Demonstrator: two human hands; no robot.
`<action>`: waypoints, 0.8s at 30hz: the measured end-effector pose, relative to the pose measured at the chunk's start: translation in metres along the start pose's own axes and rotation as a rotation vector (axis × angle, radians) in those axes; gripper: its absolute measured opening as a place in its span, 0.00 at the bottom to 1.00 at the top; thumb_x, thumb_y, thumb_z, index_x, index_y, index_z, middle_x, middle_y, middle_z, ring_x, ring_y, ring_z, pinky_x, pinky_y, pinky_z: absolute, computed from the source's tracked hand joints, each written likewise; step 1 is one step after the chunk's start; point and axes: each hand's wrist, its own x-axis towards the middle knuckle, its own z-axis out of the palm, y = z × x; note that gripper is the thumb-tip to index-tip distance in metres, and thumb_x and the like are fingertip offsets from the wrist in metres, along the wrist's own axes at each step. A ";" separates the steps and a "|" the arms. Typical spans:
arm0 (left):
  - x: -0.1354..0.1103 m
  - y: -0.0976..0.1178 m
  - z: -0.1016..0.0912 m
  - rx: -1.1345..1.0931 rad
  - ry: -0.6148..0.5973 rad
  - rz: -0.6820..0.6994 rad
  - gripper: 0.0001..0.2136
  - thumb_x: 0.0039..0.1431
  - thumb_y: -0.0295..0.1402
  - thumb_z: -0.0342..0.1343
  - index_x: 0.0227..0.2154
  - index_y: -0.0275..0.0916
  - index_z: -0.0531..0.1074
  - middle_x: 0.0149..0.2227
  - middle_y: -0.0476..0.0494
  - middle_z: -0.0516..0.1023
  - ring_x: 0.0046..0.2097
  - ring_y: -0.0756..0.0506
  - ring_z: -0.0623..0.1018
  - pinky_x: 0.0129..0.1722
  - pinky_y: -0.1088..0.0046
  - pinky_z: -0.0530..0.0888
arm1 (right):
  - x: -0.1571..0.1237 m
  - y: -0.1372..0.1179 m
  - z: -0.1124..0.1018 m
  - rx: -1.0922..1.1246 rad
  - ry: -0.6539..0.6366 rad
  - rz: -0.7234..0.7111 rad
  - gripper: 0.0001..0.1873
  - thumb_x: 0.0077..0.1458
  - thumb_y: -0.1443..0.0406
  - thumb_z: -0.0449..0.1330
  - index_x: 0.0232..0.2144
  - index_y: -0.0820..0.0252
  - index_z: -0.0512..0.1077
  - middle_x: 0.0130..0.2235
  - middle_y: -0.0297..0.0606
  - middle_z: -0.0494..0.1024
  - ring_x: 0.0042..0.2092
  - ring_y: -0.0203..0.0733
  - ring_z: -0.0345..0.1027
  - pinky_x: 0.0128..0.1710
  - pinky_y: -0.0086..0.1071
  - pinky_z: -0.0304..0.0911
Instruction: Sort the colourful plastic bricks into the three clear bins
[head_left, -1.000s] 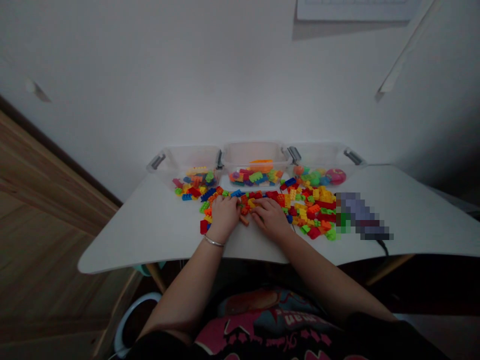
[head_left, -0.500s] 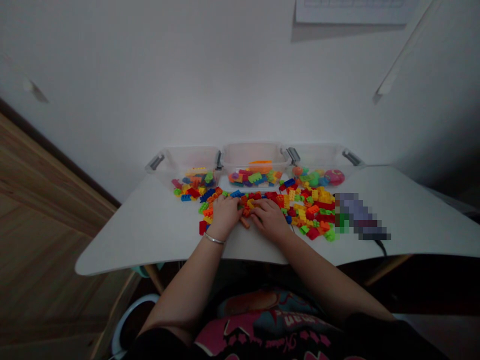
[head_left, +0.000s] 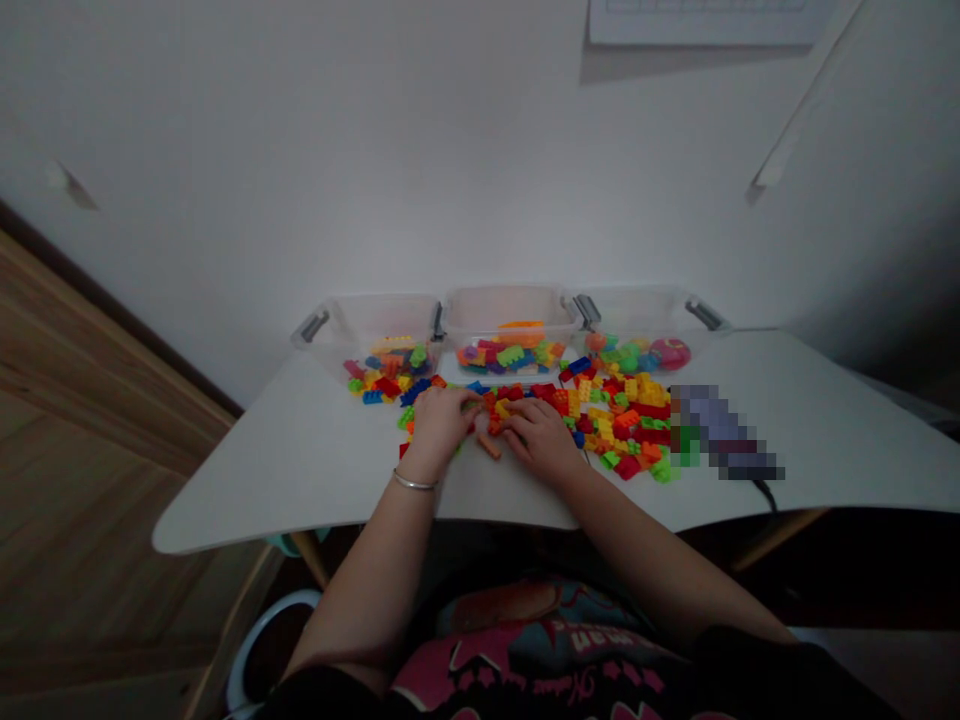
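My left hand (head_left: 441, 425) and right hand (head_left: 541, 438) curl inward over the bricks (head_left: 604, 430); I can't tell whether either grips one. Three bins (head_left: 510, 303) stand behind.

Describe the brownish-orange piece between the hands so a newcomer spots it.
On the white table, go to the loose bricks in front of the middle clear bin. Between the left hand and right hand lies a narrow, slanted, brownish-orange piece, duller than those beyond it.
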 end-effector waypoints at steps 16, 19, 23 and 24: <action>0.088 -0.076 -0.097 -0.446 0.460 -0.347 0.10 0.49 0.29 0.59 0.37 0.38 0.77 0.35 0.47 0.80 0.37 0.47 0.78 0.40 0.72 0.74 | 0.001 0.001 -0.002 0.013 -0.007 0.004 0.08 0.60 0.66 0.58 0.36 0.56 0.78 0.48 0.43 0.78 0.52 0.49 0.68 0.54 0.46 0.65; 0.092 -0.080 -0.085 -0.389 0.299 -0.354 0.11 0.51 0.29 0.57 0.38 0.37 0.77 0.33 0.45 0.80 0.36 0.46 0.78 0.39 0.71 0.74 | 0.000 0.001 -0.001 0.011 -0.003 0.006 0.07 0.59 0.66 0.60 0.36 0.56 0.78 0.49 0.43 0.77 0.52 0.49 0.68 0.55 0.46 0.65; 0.095 -0.082 -0.065 -0.302 0.232 -0.315 0.12 0.52 0.31 0.57 0.40 0.36 0.78 0.36 0.43 0.81 0.38 0.45 0.78 0.41 0.70 0.73 | -0.001 0.003 0.001 0.010 0.002 -0.005 0.07 0.58 0.68 0.60 0.36 0.57 0.78 0.49 0.44 0.78 0.52 0.49 0.68 0.55 0.46 0.65; 0.095 -0.082 -0.061 -0.283 0.242 -0.315 0.13 0.52 0.32 0.57 0.40 0.36 0.78 0.37 0.43 0.81 0.39 0.45 0.78 0.42 0.69 0.73 | -0.001 0.003 0.001 0.011 0.006 -0.005 0.07 0.58 0.68 0.60 0.36 0.57 0.78 0.49 0.44 0.78 0.52 0.49 0.68 0.55 0.46 0.65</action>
